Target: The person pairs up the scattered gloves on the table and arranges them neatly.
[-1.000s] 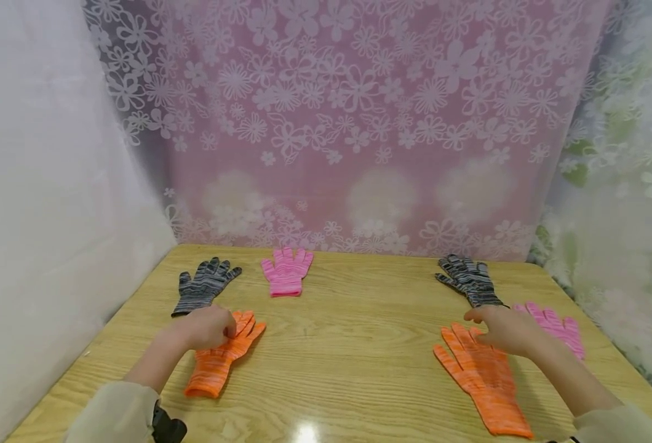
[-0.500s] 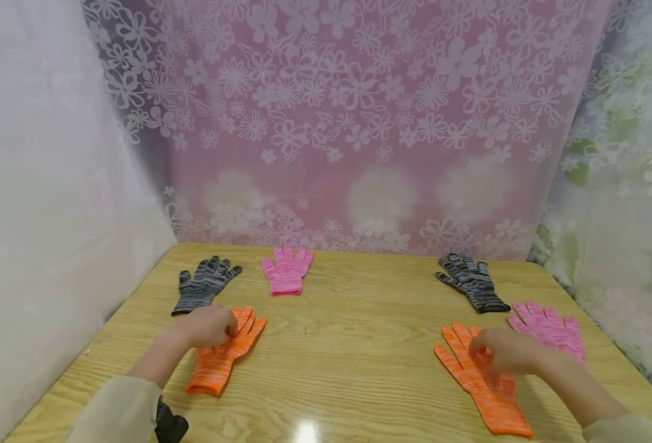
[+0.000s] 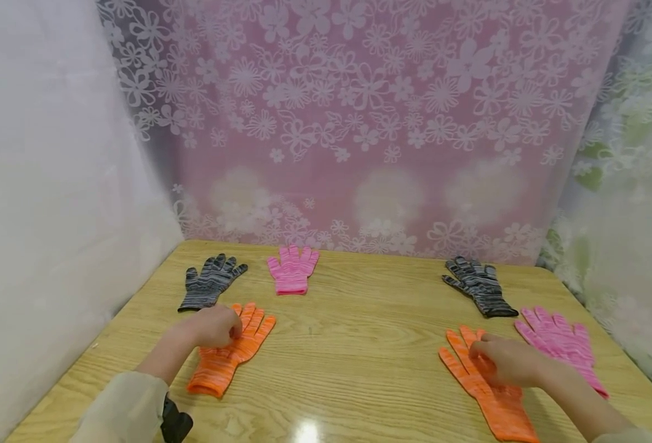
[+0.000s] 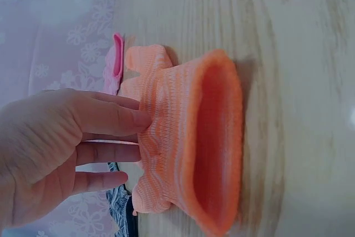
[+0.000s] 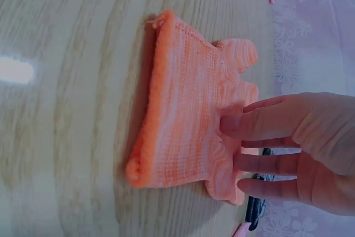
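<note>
An orange knit glove lies palm up or down, I cannot tell, at the left front of the wooden table. My left hand pinches its middle from above, thumb and fingers bent down onto the fabric. In the left wrist view its cuff gapes toward the camera. At right lies a second orange glove, fingers pointing away. My right hand is over its palm, thumb and fingers pinching the knit; the exact grip underneath is partly hidden. Both gloves still rest on the table.
Behind the left hand lie a grey-black striped glove and a pink glove. Another striped glove and another pink glove lie beyond the right hand. White and floral curtains enclose the wooden table.
My right hand has come down and back from near the striped glove onto the right orange glove. The left hand has stayed on its glove. The head view has shifted slightly.
</note>
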The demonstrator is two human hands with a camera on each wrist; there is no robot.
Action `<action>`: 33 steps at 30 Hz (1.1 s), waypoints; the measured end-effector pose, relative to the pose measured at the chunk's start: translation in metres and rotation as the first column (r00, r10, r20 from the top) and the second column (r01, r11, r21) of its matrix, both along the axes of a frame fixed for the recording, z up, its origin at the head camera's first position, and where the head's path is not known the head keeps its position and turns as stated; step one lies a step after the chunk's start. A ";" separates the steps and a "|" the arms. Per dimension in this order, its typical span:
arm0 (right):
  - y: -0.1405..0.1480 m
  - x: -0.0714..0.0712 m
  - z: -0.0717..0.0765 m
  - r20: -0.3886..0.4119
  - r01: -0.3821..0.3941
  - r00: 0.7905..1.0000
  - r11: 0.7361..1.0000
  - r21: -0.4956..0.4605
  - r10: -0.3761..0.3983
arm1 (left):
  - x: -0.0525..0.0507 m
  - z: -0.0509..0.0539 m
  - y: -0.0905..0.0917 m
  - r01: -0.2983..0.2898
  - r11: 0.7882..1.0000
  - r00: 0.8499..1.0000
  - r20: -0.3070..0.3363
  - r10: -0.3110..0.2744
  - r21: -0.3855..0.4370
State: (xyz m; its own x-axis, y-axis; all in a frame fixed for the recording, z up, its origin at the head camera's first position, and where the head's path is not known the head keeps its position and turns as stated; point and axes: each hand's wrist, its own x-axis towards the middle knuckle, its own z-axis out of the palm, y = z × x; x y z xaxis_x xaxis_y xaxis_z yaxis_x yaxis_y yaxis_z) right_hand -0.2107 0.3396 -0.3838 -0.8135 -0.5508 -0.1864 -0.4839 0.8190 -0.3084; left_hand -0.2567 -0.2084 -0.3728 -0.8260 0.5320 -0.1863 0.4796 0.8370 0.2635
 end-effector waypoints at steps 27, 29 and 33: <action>-0.007 -0.009 0.008 -0.331 -0.117 0.940 0.990 -0.075 0.086 | -0.012 -0.014 0.017 0.099 0.995 0.991 -0.098 -0.097 0.016; -0.011 -0.011 0.014 -0.369 -0.105 0.926 0.993 -0.061 0.075 | -0.011 -0.015 0.018 0.090 0.996 0.991 -0.099 -0.088 0.016; -0.020 -0.015 0.025 -0.396 -0.073 0.916 0.997 -0.029 0.056 | -0.009 -0.015 0.019 0.081 0.997 0.991 -0.110 -0.080 0.006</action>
